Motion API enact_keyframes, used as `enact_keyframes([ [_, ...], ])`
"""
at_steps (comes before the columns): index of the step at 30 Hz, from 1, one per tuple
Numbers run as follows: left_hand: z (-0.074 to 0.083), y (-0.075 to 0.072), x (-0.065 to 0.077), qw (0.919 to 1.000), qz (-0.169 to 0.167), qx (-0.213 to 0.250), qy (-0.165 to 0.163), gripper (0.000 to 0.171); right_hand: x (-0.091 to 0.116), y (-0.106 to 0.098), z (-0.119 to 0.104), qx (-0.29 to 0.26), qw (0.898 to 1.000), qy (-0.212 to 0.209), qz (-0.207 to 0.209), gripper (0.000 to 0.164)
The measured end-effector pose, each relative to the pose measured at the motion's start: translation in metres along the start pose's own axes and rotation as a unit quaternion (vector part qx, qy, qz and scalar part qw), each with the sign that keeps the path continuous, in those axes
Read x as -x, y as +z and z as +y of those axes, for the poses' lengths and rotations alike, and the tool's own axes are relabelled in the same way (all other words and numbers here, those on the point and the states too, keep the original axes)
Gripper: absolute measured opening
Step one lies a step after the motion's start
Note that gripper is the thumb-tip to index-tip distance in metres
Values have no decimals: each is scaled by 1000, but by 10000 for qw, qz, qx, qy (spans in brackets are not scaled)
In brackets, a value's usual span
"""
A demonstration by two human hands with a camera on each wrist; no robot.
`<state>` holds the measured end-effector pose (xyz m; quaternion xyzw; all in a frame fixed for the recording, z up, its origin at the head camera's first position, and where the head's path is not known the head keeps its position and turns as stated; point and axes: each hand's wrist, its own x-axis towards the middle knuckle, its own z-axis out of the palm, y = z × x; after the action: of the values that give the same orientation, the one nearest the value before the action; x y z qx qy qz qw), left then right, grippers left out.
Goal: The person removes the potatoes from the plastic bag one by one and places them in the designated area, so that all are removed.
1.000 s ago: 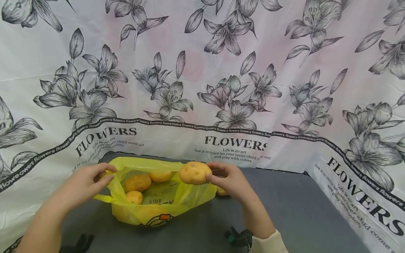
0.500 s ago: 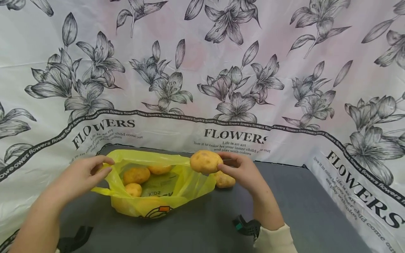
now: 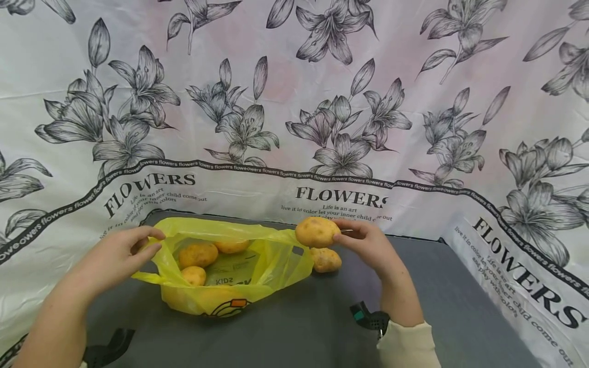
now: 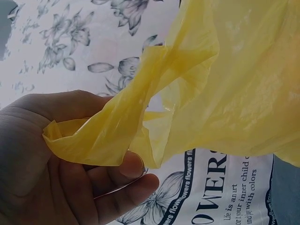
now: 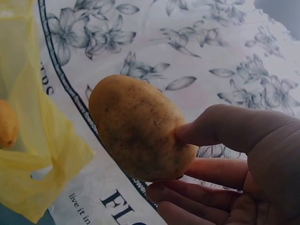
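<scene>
A yellow plastic bag [image 3: 285, 276] lies with its mouth open on the dark table, left of centre in the head view. My left hand [image 3: 117, 260] holds its left handle; the left wrist view has that handle [image 4: 105, 138] looped across the palm, under the thumb. Inside the bag show several potatoes [image 3: 199, 254]. Just above and right of the bag, a large potato [image 3: 317, 232] is pinched between the thumb and fingers of my right hand [image 3: 368, 248]. Up close in the right wrist view, the potato [image 5: 138, 129] has brown, speckled skin. Its far side is hidden.
Beside the bag's right side another potato [image 3: 325, 259] rests on the grey tabletop [image 3: 340, 327], below the held one. A white flower-printed sheet [image 3: 257, 194] hangs behind the table and along its right side.
My right hand has carried the potato rightward, from over the bag's right edge to beyond it. The potato on the table has come into fuller view. My left hand keeps its hold on the bag.
</scene>
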<state>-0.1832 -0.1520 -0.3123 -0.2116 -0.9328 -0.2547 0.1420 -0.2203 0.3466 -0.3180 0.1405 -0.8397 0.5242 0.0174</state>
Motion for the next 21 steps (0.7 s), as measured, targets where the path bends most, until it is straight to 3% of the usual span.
enact_keyframes([
  [14, -4, 2, 0, 9999, 59, -101, 71, 21, 0, -25, 23, -38, 9990, 323, 305, 50],
  [21, -4, 0, 0, 9999, 10, -131, 5, 22, 1, -36, 34, -332, 9969, 588, 395, 57],
])
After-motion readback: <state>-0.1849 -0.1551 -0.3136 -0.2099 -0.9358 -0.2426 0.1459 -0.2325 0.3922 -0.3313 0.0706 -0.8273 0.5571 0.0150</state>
